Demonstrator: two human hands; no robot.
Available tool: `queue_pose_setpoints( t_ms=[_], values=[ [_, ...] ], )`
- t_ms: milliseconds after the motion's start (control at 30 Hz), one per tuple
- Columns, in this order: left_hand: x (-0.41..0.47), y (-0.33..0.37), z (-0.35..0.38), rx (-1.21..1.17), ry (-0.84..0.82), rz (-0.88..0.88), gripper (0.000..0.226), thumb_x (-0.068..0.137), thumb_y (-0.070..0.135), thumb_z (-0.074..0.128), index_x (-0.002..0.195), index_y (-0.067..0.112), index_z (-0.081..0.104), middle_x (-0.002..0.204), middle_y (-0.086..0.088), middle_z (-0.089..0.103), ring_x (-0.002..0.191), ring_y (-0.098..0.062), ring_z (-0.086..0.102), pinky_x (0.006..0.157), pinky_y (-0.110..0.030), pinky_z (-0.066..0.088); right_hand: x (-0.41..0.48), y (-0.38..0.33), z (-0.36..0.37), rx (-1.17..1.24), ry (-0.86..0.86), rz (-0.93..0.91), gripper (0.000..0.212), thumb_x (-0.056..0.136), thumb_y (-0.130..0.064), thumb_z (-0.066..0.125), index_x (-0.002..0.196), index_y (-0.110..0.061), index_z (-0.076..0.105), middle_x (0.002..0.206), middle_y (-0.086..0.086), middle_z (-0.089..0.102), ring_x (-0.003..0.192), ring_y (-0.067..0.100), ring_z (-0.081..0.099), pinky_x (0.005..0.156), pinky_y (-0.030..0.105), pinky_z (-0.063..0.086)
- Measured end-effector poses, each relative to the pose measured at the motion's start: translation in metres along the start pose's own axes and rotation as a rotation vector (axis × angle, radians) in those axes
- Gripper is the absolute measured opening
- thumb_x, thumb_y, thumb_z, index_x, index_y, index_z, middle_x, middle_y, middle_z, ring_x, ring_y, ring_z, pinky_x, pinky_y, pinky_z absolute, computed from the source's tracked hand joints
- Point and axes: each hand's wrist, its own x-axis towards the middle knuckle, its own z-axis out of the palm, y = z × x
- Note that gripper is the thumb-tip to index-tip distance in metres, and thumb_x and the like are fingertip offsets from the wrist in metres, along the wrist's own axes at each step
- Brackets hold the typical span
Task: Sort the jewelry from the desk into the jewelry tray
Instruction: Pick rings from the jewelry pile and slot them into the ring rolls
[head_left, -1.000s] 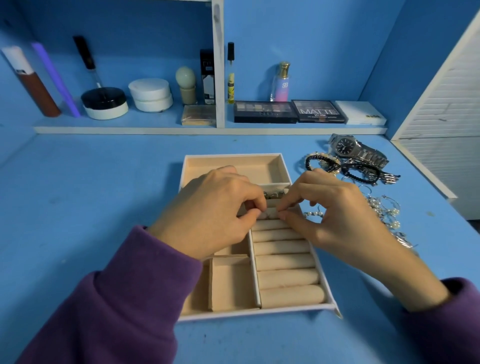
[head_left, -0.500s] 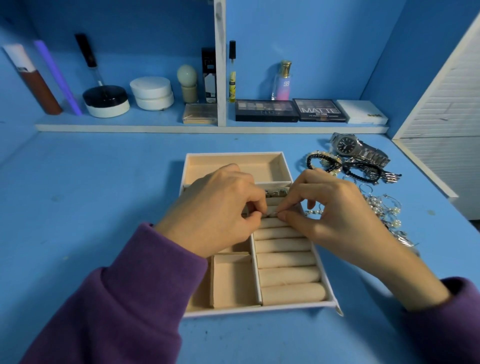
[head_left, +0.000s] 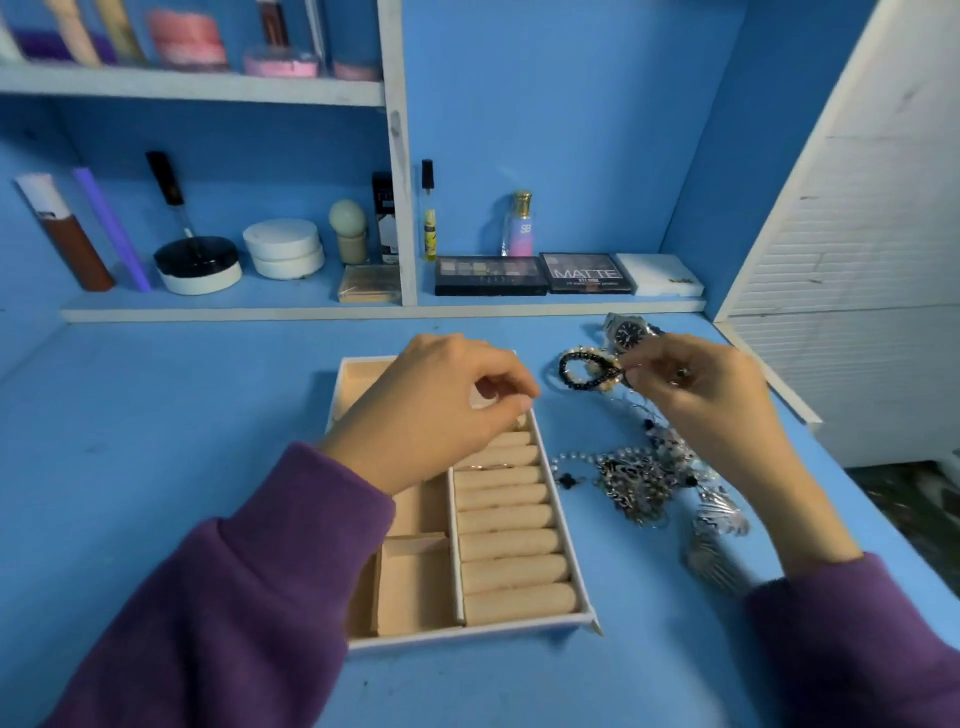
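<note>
Hands (head_left: 436, 415): two
Cream compartmented jewelry tray (head_left: 584, 577): one
Silver wristwatch (head_left: 627, 330): one
Flat eyeshadow palettes (head_left: 491, 275): two
White round jars (head_left: 283, 248): two, stacked

Blue walls rise behind a blue desk (head_left: 156, 415). White-edged shelves (head_left: 208, 88) sit above it, and a white slatted panel (head_left: 857, 260) stands to the desk's right.

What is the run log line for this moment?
left hand: over tray | right hand: pinching black bracelet | stage: picking

Single head-worn wide-angle view, close above the desk (head_left: 156, 415), facing forward and down, shelves (head_left: 234, 306) toward 12 o'clock, jewelry tray (head_left: 576, 623) near centre, sleeves entering from 6 o'clock.
</note>
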Motion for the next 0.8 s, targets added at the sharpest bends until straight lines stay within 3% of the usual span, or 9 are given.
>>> queue_pose_setpoints(
  t_ms=[100,233,333,467,633,800],
  values=[
    [0.024,0.014,0.006,0.094,-0.120,0.072,0.013,0.084,0.023,0.061,0.091,0.027,0.071,0.081,0.011,0.067,0.076,-0.002,0.056,0.068,-0.014,0.039,0.002,0.014,-0.006,-0.187,0.039,0.009,0.015,0.078,-0.002,0.064,0.082,-0.014,0.072,0.075,0.000,0.066,0.065,0.013,0.055,0.060,0.017,0.037],
    [0.055,0.021,0.032,0.156,-0.228,0.111,0.018,0.084,0.013,0.058,0.092,0.022,0.071,0.089,0.004,0.069,0.080,-0.011,0.060,0.081,-0.031,0.049,0.002,0.026,-0.006,-0.337,0.009,0.040,0.012,0.077,-0.009,0.065,0.082,-0.018,0.073,0.081,0.004,0.067,0.074,0.021,0.058,0.068,0.033,0.048],
    [0.070,0.024,0.055,0.207,-0.314,0.127,0.018,0.086,0.013,0.057,0.098,0.019,0.070,0.097,0.000,0.070,0.090,-0.016,0.063,0.086,-0.035,0.049,0.001,0.029,-0.007,-0.392,-0.008,0.061,0.013,0.077,-0.013,0.064,0.086,-0.018,0.073,0.081,0.003,0.062,0.079,0.022,0.054,0.069,0.034,0.047],
    [0.086,0.027,0.072,0.268,-0.377,0.129,0.022,0.087,0.021,0.060,0.108,0.018,0.066,0.104,-0.003,0.066,0.093,-0.018,0.058,0.085,-0.035,0.047,0.002,0.030,-0.009,-0.389,-0.033,0.088,0.012,0.077,-0.018,0.066,0.087,-0.019,0.073,0.083,0.002,0.064,0.085,0.022,0.056,0.070,0.035,0.048],
    [0.092,0.027,0.078,0.301,-0.423,0.106,0.022,0.083,0.024,0.064,0.104,0.018,0.067,0.092,-0.001,0.059,0.083,-0.014,0.049,0.077,-0.030,0.044,0.002,0.029,-0.007,-0.406,-0.076,0.122,0.022,0.073,-0.041,0.071,0.084,-0.022,0.072,0.086,0.002,0.064,0.090,0.022,0.054,0.069,0.035,0.047],
    [0.094,0.026,0.082,0.260,-0.403,0.064,0.021,0.083,0.023,0.065,0.103,0.016,0.067,0.102,-0.002,0.066,0.082,-0.012,0.050,0.078,-0.028,0.041,0.002,0.027,-0.003,-0.490,-0.101,0.157,0.025,0.072,-0.042,0.072,0.086,-0.021,0.071,0.091,0.001,0.062,0.095,0.022,0.051,0.066,0.029,0.038]
  ],
)
